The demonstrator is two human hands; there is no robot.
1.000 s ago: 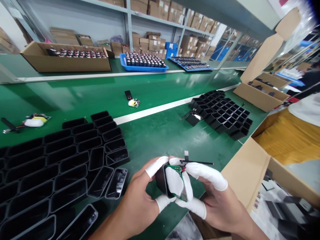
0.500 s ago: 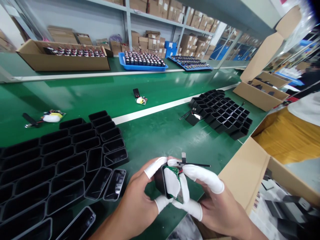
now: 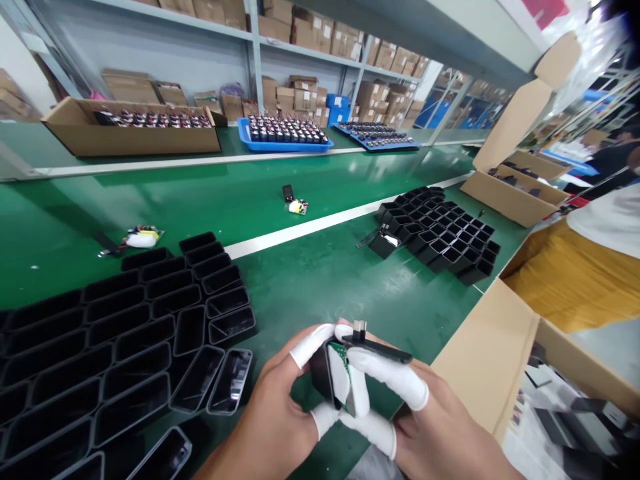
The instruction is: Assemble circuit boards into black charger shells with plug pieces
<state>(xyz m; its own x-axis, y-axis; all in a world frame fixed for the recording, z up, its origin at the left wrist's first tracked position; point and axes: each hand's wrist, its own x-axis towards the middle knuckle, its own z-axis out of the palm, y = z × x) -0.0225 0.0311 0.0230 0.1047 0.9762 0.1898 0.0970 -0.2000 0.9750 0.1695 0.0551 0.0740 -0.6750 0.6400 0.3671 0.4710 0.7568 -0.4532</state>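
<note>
My left hand [image 3: 287,400] is closed around a black plastic case [image 3: 323,373], its open end facing right. In my right hand [image 3: 415,413] is a green circuit board [image 3: 340,350] with a white covering [image 3: 341,377], partly inside the case. White finger covers sit on the thumbs and some fingers of both hands. Above my right fingers lies a black end piece [image 3: 385,350] with a metal connector [image 3: 359,328] standing up from it. Fingers hide most of the board and any wires.
Open black cases [image 3: 130,333] stand packed at left; more cases [image 3: 440,233] stand at right. Two board assemblies [image 3: 143,237] lie on the green surface. Behind are a carton [image 3: 150,141] and blue trays [image 3: 285,145]. An open carton [image 3: 490,360] borders my right side, near a person in mustard clothing [image 3: 585,273].
The board sits deeper in the case, with less of it showing. The black end piece has tilted with my right hand. Both loose board assemblies have shifted right past the standing cases.
</note>
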